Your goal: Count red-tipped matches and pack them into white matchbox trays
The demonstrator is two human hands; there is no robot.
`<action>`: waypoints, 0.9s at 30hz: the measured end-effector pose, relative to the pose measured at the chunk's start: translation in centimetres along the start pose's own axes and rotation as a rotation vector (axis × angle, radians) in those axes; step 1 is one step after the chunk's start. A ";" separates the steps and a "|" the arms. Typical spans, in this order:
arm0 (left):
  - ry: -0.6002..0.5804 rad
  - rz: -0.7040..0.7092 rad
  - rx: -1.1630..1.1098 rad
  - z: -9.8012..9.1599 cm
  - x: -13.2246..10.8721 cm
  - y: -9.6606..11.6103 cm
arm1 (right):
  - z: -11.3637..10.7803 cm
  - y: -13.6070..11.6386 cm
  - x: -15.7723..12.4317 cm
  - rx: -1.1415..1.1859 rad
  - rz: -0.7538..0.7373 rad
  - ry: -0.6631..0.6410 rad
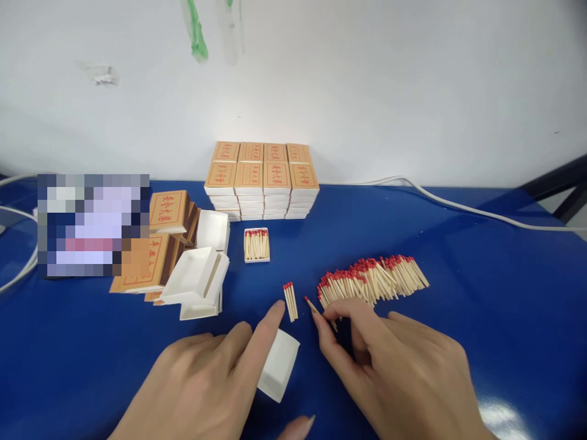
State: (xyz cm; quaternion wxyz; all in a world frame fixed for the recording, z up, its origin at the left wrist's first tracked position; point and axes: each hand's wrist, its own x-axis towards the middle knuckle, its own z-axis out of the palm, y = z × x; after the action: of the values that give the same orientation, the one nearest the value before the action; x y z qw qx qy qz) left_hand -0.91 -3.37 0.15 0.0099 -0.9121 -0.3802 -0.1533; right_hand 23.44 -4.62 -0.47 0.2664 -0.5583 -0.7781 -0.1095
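Observation:
Between thumb and forefinger, my right hand [389, 360] pinches one red-tipped match [311, 305], just left of a long heap of matches [371, 280]. My left hand [206, 379] holds nothing, its index finger stretched out and thumb apart. That fingertip is at the left side of a short row of several matches [290, 302] lying side by side on the table. Partly under the left hand lies a white matchbox tray [280, 366], which looks empty. Farther back, another small tray [257, 261] holds a layer of matches, heads away from me.
Orange-topped matchboxes [261, 177] stand stacked by the white wall. At left are loose orange sleeves [167, 211] and a pile of white trays [190, 275]. A pixelated patch covers something at far left. A white cable [458, 208] runs along the back of the blue table [504, 293].

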 end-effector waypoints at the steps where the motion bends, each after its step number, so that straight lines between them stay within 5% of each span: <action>1: 0.005 0.000 0.002 0.0 0.0 0.0 | 0.2 -0.1 0.2 -0.018 0.005 0.005; 9: 0.002 0.018 -0.019 -0.2 -0.1 -0.1 | 0.9 -0.9 1.5 -0.047 0.045 0.021; 27: 0.008 0.019 -0.017 0.1 -0.2 -0.1 | -0.5 0.0 -0.4 0.155 -0.031 0.011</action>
State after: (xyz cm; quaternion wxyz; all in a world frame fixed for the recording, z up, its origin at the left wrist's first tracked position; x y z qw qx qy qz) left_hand -1.07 -3.46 0.03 0.0052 -0.9150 -0.3702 -0.1602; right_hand 23.65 -5.19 -0.31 0.3114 -0.5232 -0.7913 -0.0559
